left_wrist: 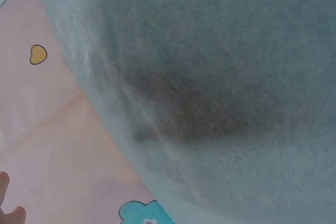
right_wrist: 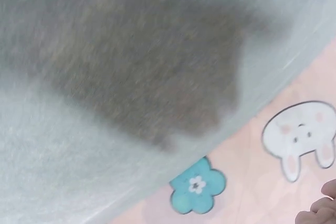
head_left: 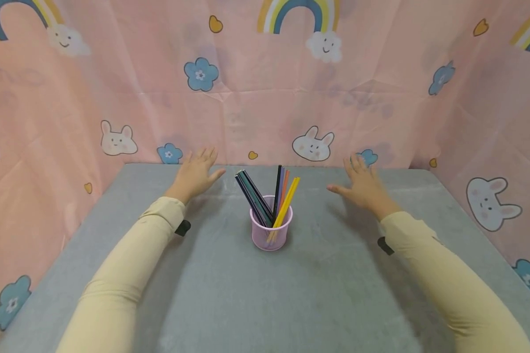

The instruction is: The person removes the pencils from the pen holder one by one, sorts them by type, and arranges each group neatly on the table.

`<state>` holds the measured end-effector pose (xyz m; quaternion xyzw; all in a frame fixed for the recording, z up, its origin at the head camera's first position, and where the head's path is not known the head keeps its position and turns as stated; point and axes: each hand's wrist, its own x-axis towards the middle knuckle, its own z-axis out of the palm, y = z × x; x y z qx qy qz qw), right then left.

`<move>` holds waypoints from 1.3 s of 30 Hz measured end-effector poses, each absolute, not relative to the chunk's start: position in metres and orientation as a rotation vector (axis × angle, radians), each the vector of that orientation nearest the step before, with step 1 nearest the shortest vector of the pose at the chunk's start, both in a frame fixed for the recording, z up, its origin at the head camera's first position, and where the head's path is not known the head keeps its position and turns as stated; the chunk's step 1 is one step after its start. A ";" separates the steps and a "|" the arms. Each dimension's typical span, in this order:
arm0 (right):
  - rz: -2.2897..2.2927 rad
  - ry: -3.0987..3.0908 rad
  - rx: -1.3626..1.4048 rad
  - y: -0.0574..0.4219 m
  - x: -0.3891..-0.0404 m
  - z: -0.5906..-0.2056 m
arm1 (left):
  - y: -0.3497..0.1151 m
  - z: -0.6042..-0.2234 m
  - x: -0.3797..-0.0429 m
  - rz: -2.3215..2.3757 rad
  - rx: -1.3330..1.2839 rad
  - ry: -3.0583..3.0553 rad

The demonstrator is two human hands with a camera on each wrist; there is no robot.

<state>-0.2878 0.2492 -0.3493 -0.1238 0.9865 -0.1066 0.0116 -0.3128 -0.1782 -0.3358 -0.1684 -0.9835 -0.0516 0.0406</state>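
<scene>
Midway between the two hands, a small pink cup (head_left: 268, 239) stands upright on the grey table. Dark pencils (head_left: 252, 198) lean left in it; yellow pencils (head_left: 287, 201) lean right, beside orange, purple and black ones. My left hand (head_left: 195, 172) is held over the table's far left part, fingers spread, holding nothing. On the other side my right hand (head_left: 361, 185) is likewise spread and holds nothing. Only a few fingertips (left_wrist: 11, 216) of the left hand show in the left wrist view, and some curved fingers (right_wrist: 320, 211) at the corner of the right wrist view.
The grey table (head_left: 265, 304) ends at a pink curtain (head_left: 256, 113) with rainbows, rabbits and flowers, which also runs along both sides. A dark wrist piece (head_left: 183, 228) sits under the left cuff, another dark piece (head_left: 385, 245) under the right. Both arms cast shadows on the tabletop.
</scene>
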 end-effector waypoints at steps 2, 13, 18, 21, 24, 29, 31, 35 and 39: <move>-0.337 3.073 -0.407 0.245 -0.284 -0.348 | -0.178 -0.335 -0.310 -0.178 -0.524 -3.012; -0.438 3.058 -0.439 0.233 -0.267 -0.349 | -0.175 -0.332 -0.295 -0.247 -0.611 -2.984; -0.491 3.043 -0.454 0.231 -0.263 -0.351 | -0.174 -0.333 -0.289 -0.241 -0.641 -2.968; -0.533 3.027 -0.459 0.230 -0.261 -0.351 | -0.174 -0.334 -0.286 -0.236 -0.649 -2.959; -0.587 3.009 -0.444 0.229 -0.258 -0.350 | -0.173 -0.334 -0.282 -0.230 -0.661 -2.950; -0.603 2.994 -0.447 0.227 -0.245 -0.348 | -0.170 -0.335 -0.276 -0.241 -0.677 -2.953; -0.608 2.993 -0.478 0.225 -0.239 -0.349 | -0.169 -0.336 -0.273 -0.253 -0.682 -2.958; -0.644 2.995 -0.535 0.223 -0.231 -0.349 | -0.169 -0.336 -0.269 -0.273 -0.699 -2.948; -0.657 3.009 -0.565 0.220 -0.224 -0.349 | -0.170 -0.336 -0.264 -0.306 -0.709 -2.920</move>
